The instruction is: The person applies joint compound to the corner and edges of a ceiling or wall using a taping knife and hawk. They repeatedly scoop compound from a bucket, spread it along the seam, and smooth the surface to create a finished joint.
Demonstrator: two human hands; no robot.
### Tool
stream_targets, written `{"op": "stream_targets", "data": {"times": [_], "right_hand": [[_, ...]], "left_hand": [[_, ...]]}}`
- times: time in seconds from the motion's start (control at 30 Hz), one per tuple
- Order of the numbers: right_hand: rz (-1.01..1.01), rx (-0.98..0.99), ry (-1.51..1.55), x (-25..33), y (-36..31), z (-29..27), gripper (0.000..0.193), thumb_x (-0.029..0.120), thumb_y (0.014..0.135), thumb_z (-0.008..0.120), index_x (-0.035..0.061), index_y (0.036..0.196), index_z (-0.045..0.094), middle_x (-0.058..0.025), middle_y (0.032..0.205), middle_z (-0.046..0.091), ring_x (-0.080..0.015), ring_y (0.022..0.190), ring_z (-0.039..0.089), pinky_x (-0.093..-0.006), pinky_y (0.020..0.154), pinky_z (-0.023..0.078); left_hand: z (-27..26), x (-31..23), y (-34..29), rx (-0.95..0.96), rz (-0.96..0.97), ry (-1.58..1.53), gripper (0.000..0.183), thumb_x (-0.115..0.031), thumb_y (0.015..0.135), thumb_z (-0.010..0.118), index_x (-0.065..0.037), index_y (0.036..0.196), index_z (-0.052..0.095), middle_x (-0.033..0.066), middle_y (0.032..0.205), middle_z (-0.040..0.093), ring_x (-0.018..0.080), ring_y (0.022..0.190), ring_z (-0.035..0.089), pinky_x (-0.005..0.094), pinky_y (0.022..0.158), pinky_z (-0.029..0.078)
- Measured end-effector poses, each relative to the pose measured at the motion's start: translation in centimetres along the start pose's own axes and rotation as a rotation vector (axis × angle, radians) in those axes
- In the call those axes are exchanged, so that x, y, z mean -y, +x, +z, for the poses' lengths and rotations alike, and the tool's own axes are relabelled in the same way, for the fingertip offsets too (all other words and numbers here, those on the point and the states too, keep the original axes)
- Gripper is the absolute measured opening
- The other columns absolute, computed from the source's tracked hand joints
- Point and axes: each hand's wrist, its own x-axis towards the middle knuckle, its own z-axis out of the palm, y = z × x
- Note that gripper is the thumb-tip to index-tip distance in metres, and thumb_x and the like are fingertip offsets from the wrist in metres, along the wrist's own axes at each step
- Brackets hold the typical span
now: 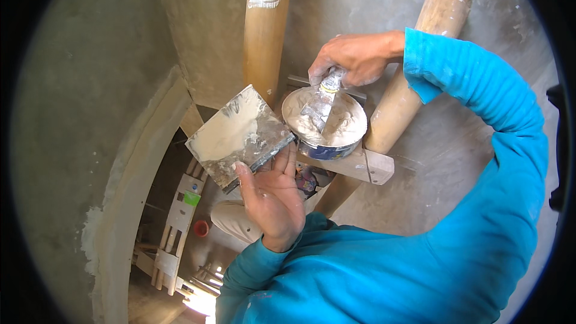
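Note:
My left hand supports a square plasterer's board, with the thumb at its near edge and the fingers partly hidden beneath it. Cream-coloured putty covers much of the board's upper face, mostly toward the left. Just to the right stands a round tub of the same putty, blue on the outside. From above, my right hand grips a putty knife by its smeared handle. Its blade points down into the tub, the tip touching the putty.
The tub rests on a wooden crosspiece by a slanting bamboo pole. Another bamboo pole rises behind the board. Grey plastered walls surround me. Far below at lower left are a bamboo ladder-like frame and a red bucket.

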Motion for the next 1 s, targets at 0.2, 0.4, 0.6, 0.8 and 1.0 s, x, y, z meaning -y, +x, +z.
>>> {"op": "stream_targets", "data": {"times": [0.2, 0.4, 0.6, 0.8, 1.0], "right_hand": [[0.059, 0.095, 0.171, -1.5, 0.2, -1.2, 0.040, -0.011, 0.067, 0.062, 0.0018, 0.105, 0.064, -0.0067, 0.092, 0.065, -0.0208, 0.086, 0.059, -0.0362, 0.077, 0.047], [0.114, -0.002, 0.275, -1.0, -0.7, -4.1, 0.039, -0.010, 0.066, 0.065, 0.0028, 0.102, 0.061, -0.0032, 0.090, 0.063, -0.0147, 0.087, 0.056, -0.0337, 0.076, 0.047], [0.011, -0.223, 0.426, 3.9, -0.7, -5.0, 0.041, -0.011, 0.071, 0.067, 0.0023, 0.109, 0.059, -0.0008, 0.097, 0.063, -0.0085, 0.092, 0.058, -0.0271, 0.080, 0.050], [-0.294, -0.437, 0.390, 7.5, 1.2, -0.9, 0.041, -0.010, 0.077, 0.072, 0.0020, 0.112, 0.053, -0.0034, 0.102, 0.065, -0.0093, 0.099, 0.061, -0.0290, 0.089, 0.052], [-0.339, -0.731, 0.389, 9.7, 2.2, 3.5, 0.040, -0.004, 0.082, 0.075, 0.0020, 0.114, 0.053, -0.0093, 0.105, 0.067, -0.0141, 0.097, 0.066, -0.0294, 0.085, 0.053]], "left_hand": [[-0.3, -0.5, 0.2, 0.037, -0.009, -0.011, 0.056, -0.038, 0.106, 0.038, -0.004, 0.150, 0.029, 0.0241, 0.141, 0.048, 0.0434, 0.133, 0.046, 0.0574, 0.118, 0.029], [-3.0, -3.9, 0.6, 0.048, 0.182, 0.144, 0.049, -0.031, 0.105, 0.045, -0.003, 0.145, 0.038, 0.0180, 0.139, 0.053, 0.0351, 0.126, 0.054, 0.0542, 0.108, 0.041], [-4.2, -8.1, 0.0, 0.025, 0.061, 0.216, 0.039, -0.020, 0.101, 0.051, 0.003, 0.133, 0.049, 0.0155, 0.128, 0.061, 0.0280, 0.115, 0.062, 0.0468, 0.098, 0.050], [-2.8, -11.3, -1.1, 0.065, -0.066, 0.156, 0.046, -0.018, 0.099, 0.045, 0.008, 0.136, 0.047, 0.0210, 0.131, 0.060, 0.0318, 0.119, 0.061, 0.0469, 0.103, 0.048], [-0.6, -13.2, -2.0, 0.194, -0.172, -0.074, 0.047, -0.016, 0.098, 0.043, 0.012, 0.136, 0.045, 0.0277, 0.131, 0.058, 0.0368, 0.118, 0.062, 0.0512, 0.106, 0.047]]}}
